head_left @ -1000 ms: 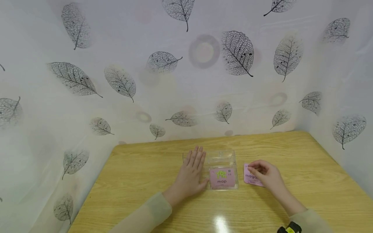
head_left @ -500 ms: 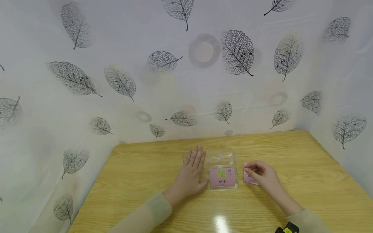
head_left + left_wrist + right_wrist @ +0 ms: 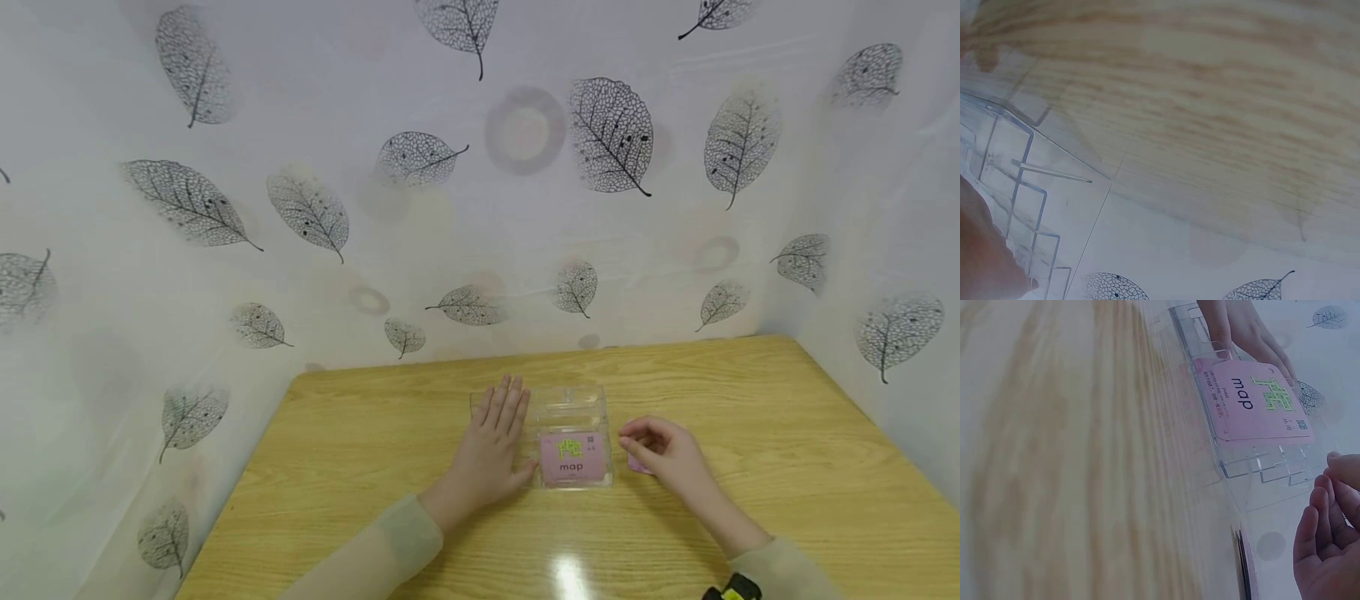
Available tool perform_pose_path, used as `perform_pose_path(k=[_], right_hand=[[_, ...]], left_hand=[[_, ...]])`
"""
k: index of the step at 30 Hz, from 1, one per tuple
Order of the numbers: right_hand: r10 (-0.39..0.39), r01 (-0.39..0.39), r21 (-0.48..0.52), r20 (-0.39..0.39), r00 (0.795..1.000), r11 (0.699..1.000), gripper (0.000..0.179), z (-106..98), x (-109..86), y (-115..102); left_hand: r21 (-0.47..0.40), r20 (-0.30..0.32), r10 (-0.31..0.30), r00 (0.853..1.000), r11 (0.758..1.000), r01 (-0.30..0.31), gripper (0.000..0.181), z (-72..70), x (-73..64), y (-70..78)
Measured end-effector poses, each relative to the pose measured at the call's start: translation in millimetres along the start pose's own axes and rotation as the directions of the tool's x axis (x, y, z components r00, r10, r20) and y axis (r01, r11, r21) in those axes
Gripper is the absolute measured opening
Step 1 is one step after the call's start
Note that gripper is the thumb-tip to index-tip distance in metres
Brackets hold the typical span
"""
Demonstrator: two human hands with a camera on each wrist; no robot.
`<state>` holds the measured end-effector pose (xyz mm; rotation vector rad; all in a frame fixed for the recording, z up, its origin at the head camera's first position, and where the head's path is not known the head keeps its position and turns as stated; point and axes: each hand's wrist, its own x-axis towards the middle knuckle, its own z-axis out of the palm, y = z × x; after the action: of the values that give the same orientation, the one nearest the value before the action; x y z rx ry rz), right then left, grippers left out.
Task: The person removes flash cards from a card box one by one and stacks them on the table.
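A clear plastic card box stands at the middle of the table, with a pink card marked "map" lying in its front compartment. My left hand rests with straight fingers over the box's left part; its thumb is beside the "map" card. In the left wrist view, clear stepped walls of the box show. Right of the box, a second pink card lies mostly hidden under my right hand. In the right wrist view, the fingers curl loosely, thumb close to the index fingertip, nothing visible between them.
The wooden table reaches back to a white leaf-print curtain, which also hangs along both sides. A black and yellow wristband sits at the right sleeve.
My right hand has slid left toward the box, covering nearly all of the second pink card, whose word "maga..." showed before. My left hand and the box have stayed still.
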<state>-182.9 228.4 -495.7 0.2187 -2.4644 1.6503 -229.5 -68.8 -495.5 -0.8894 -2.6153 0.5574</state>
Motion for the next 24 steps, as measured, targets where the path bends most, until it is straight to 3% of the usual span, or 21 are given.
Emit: perform_pose_path(k=[12,24], right_hand=[[0.064,-0.065,0.044,0.029,0.998,0.997,0.014,5.5,0.7,-4.2],[0.034,-0.035,0.022,0.032,0.999,0.999,0.012,10.0,0.6,-2.9]], left_hand=[[0.0,0.011,0.003,1.0,1.0,-0.003,0.101,-3.3,-0.3,-0.6],[0.013,-0.001,-0.004,1.0,1.0,0.004,0.102,-2.4,0.2,-0.1]])
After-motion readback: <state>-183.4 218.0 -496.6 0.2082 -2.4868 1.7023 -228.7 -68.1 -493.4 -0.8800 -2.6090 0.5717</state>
